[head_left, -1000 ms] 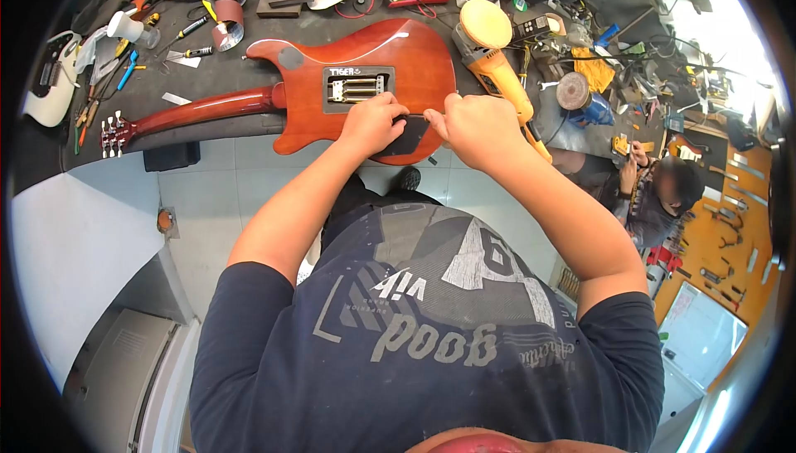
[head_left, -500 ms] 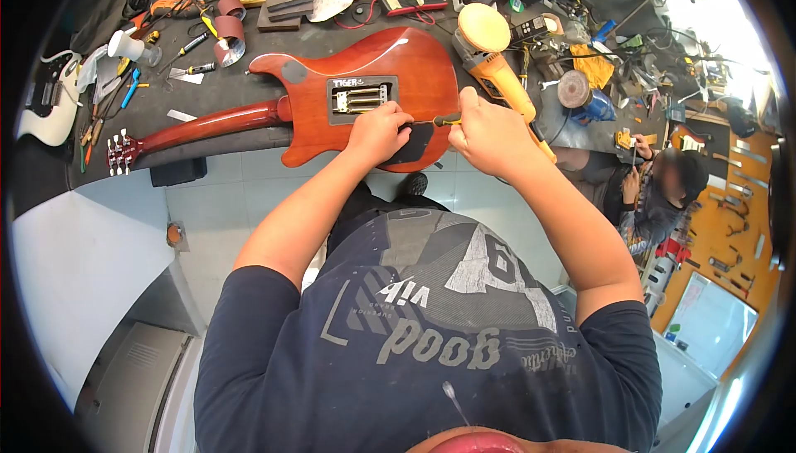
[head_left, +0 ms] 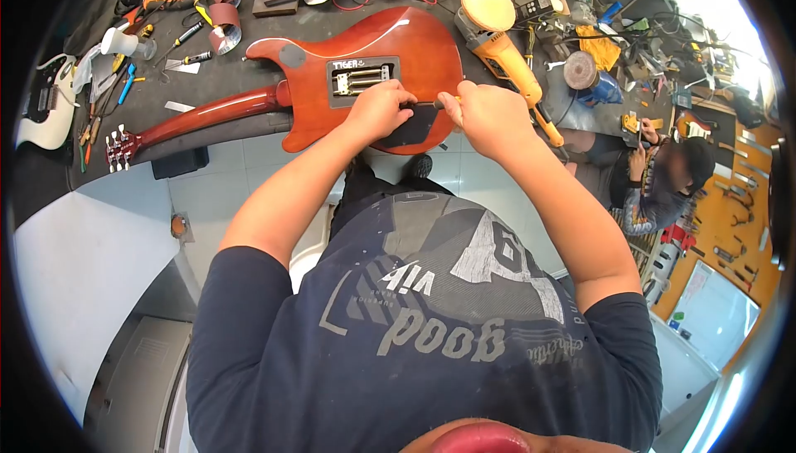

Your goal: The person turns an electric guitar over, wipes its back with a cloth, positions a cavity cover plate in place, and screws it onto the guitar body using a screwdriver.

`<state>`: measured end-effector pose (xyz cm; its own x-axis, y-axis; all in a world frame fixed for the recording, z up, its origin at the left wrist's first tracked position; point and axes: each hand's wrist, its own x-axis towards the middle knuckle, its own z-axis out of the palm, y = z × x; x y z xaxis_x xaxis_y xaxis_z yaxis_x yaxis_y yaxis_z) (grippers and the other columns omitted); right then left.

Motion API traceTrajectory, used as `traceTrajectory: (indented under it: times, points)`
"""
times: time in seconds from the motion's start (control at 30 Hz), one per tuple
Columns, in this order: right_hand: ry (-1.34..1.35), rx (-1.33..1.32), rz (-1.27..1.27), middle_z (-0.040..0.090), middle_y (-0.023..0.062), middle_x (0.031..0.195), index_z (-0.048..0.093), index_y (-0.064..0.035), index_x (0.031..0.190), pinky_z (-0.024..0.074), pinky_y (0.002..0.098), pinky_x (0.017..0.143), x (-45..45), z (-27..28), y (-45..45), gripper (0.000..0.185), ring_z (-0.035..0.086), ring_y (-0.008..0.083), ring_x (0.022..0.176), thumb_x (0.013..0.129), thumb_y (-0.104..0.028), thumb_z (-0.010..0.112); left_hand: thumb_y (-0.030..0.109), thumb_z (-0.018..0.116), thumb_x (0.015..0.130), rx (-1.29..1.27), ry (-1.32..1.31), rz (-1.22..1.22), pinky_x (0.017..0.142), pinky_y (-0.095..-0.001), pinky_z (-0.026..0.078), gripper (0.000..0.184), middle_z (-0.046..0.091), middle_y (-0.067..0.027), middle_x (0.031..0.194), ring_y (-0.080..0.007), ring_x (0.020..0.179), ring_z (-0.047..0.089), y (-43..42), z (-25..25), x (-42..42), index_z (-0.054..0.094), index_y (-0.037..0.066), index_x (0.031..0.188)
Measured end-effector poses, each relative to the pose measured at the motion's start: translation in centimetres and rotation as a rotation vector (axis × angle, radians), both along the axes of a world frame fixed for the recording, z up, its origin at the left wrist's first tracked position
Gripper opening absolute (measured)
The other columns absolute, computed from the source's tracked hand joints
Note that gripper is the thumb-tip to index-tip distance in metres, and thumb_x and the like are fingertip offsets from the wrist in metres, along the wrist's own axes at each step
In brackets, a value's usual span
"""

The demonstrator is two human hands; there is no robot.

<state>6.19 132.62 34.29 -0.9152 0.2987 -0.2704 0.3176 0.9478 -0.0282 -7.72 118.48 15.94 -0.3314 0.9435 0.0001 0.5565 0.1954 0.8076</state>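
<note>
A glossy reddish-brown electric guitar (head_left: 311, 66) lies face down on the bench, its neck pointing left. Its open back cavity shows metal springs (head_left: 365, 80), with "TIGER" lettered above them. My left hand (head_left: 381, 111) rests on the guitar back beside the cavity, its thumb and fingertips pinched together; what they hold is hidden. In my right hand (head_left: 495, 119) is a screwdriver (head_left: 438, 105), lying nearly flat and pointing left at my left fingertips. Its handle is mostly covered by the fingers. Below the hands sits a black cover plate (head_left: 414, 130) on the guitar body.
A yellow power polisher (head_left: 506, 59) with a round pad lies right of the guitar. Sandpaper rolls (head_left: 224, 32), hand tools and a white guitar body (head_left: 51, 105) crowd the left. Another person (head_left: 667, 167) works at the far right, near a tool board (head_left: 734, 229).
My right hand has come slightly forward along the screwdriver, covering more of its handle. The guitar and bench appear a little higher in view. My left hand keeps its pinch.
</note>
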Motion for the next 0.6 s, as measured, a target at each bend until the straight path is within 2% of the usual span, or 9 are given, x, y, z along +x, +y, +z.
traceTrajectory:
  times: [0.07, 0.17, 0.37, 0.47, 0.5, 0.6]
  points:
    - [-0.014, 0.032, -0.010, 0.069, 0.0144, 0.075, 0.059, -0.0023, 0.094, 0.0563, 0.0463, 0.063, -0.2, 0.2, -0.2, 0.035, 0.071, 0.0358, 0.071, 0.102, -0.037, 0.061, 0.017, 0.080, 0.085, -0.019, 0.004, -0.017, 0.084, -0.0415, 0.055, 0.023, 0.068, -0.0076, 0.100, -0.0301, 0.095, 0.069, 0.0, 0.2, -0.2, 0.080, 0.012, 0.108]
    - [0.304, 0.001, 0.078, 0.069, 0.0132, 0.071, 0.061, -0.0023, 0.094, 0.0564, 0.0464, 0.062, 0.2, -0.4, -0.2, 0.039, 0.071, 0.0357, 0.068, 0.103, -0.040, 0.059, 0.016, 0.080, 0.085, 0.003, -0.001, -0.008, 0.084, -0.0415, 0.055, 0.023, 0.068, -0.0078, 0.099, -0.0301, 0.094, 0.069, 0.0, 0.1, -0.2, 0.080, 0.011, 0.108]
    - [-0.209, -0.009, -0.048, 0.069, 0.0172, 0.088, 0.052, -0.0020, 0.110, 0.0573, 0.0500, 0.069, -0.7, 0.5, -0.2, 0.036, 0.072, 0.0373, 0.079, 0.101, -0.036, 0.057, 0.016, 0.080, 0.085, -0.012, -0.020, 0.011, 0.085, -0.0410, 0.055, 0.024, 0.068, -0.0076, 0.098, -0.0294, 0.095, 0.069, -0.1, 0.4, 0.1, 0.080, 0.011, 0.108]
    - [0.134, -0.055, 0.024, 0.071, 0.0157, 0.083, 0.056, -0.0026, 0.103, 0.0568, 0.0499, 0.070, 0.2, 0.4, -0.5, 0.033, 0.072, 0.0368, 0.078, 0.102, -0.036, 0.057, 0.016, 0.080, 0.085, -0.012, 0.004, 0.014, 0.085, -0.0408, 0.055, 0.023, 0.068, -0.0074, 0.099, -0.0293, 0.095, 0.069, -0.1, 0.5, 0.1, 0.080, 0.011, 0.108]
    - [0.129, -0.058, 0.007, 0.071, 0.0155, 0.081, 0.058, -0.0030, 0.101, 0.0565, 0.0501, 0.070, 0.2, 0.3, -0.5, 0.034, 0.072, 0.0372, 0.077, 0.103, -0.037, 0.056, 0.016, 0.080, 0.086, -0.020, -0.001, 0.014, 0.086, -0.0408, 0.055, 0.023, 0.068, -0.0073, 0.099, -0.0294, 0.096, 0.069, 0.0, 0.5, 0.1, 0.080, 0.011, 0.108]
    - [-0.073, -0.071, -0.021, 0.070, 0.0194, 0.092, 0.056, -0.0022, 0.106, 0.0567, 0.0500, 0.071, -0.2, 0.4, -0.3, 0.032, 0.072, 0.0388, 0.082, 0.098, -0.033, 0.058, 0.017, 0.080, 0.086, -0.012, 0.003, 0.011, 0.086, -0.0408, 0.055, 0.023, 0.069, -0.0069, 0.100, -0.0294, 0.096, 0.069, 0.0, 0.5, 0.2, 0.080, 0.011, 0.108]
